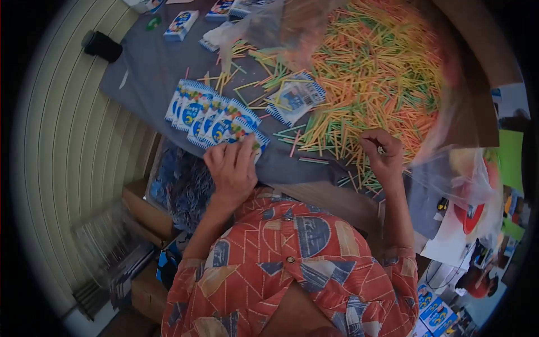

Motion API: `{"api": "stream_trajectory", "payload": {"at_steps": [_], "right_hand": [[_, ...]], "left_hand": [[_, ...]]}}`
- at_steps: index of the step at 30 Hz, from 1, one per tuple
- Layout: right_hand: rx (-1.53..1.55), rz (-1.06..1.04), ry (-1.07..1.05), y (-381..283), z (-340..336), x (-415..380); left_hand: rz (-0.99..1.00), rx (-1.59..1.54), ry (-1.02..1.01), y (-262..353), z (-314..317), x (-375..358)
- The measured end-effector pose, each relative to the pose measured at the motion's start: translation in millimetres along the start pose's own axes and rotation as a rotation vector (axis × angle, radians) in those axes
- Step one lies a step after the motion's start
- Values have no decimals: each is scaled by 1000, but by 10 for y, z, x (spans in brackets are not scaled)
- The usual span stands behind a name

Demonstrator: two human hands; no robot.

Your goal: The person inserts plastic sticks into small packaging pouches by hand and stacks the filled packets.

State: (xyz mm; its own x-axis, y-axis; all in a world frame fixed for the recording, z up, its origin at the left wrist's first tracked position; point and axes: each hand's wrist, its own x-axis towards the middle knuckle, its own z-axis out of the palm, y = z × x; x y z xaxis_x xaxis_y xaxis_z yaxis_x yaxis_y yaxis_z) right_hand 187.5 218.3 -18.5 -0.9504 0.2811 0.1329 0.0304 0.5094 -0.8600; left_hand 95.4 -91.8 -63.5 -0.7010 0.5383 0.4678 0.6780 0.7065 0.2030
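Blue and white printed packets (196, 115) lie overlapping in a fanned row on the grey cloth. My left hand (231, 171) is at the near end of this row, its fingers bent together over the nearest packet (260, 147), thumb mostly hidden. My right hand (384, 154) is curled at the near edge of a big heap of thin coloured sticks (370, 84), in yellow, orange, pink and green. Its thumb and fingers are drawn together; whatever they may hold is hidden. Another packet (296, 100) lies back side up between the row and the heap, with loose sticks around it.
Clear plastic sheeting (275, 33) borders the heap, and a cardboard wall (477, 106) stands at its right. Small boxes (181, 26) sit at the back left. Below the table's left edge is a bin of blue wrappers (185, 180). A black cylinder (102, 46) is near the wall.
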Motion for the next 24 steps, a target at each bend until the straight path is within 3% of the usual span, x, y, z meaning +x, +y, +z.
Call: {"api": "stream_trajectory", "payload": {"at_steps": [2, 8, 13, 15, 18, 20, 21, 23, 24], "right_hand": [[-102, -140, -91, -149, 128, 49], [-234, -473, -393, -333, 803, 161], [-296, -620, -361, -358, 809, 265], [-318, -670, -238, -311, 628, 330], [-601, -595, -8, -82, 34, 434], [-766, -498, 109, 70, -419, 453], [-769, -493, 110, 97, -590, 450], [-1149, -275, 72, 122, -835, 434], [-1146, -274, 69, 142, -871, 437]], "left_hand": [[-48, -109, 138, 2, 63, -2], [-151, 23, 166, -76, 60, 133], [-188, 105, 137, -128, 197, 192], [-177, 99, 130, -147, 178, 200], [-173, 110, 107, -136, 105, 232], [-220, 100, -18, -81, -32, 295], [-216, 96, -20, -52, -107, 329], [-154, 138, -112, 15, -256, 408], [-155, 140, -116, 54, -306, 497]]}}
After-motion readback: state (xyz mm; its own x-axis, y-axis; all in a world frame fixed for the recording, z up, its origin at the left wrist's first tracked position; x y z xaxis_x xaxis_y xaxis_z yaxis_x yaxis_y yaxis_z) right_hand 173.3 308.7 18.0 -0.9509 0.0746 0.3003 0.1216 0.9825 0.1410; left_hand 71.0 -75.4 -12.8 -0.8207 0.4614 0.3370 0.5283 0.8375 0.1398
